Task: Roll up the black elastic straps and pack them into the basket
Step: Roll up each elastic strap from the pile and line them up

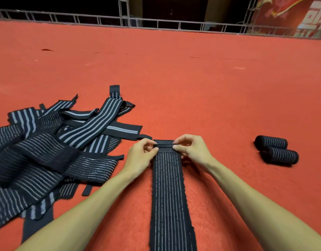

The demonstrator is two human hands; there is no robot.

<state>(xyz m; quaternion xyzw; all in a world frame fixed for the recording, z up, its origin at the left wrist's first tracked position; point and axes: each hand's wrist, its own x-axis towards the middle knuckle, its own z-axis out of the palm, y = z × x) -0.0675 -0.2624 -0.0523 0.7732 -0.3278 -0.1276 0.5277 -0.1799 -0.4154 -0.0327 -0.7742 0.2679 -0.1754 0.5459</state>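
Observation:
A black elastic strap (169,192) with thin grey stripes lies flat on the red carpet, running from the bottom edge up the middle. Its far end is folded over into a small first turn. My left hand (140,156) pinches that fold on its left side, and my right hand (192,149) pinches it on the right. A loose pile of unrolled black striped straps (52,147) spreads over the carpet at the left. Two rolled straps (276,151) lie side by side at the right. No basket is in view.
Red carpet (174,78) covers the whole floor ahead. A metal truss railing (156,24) runs along its far edge, with a red banner (301,15) at the top right.

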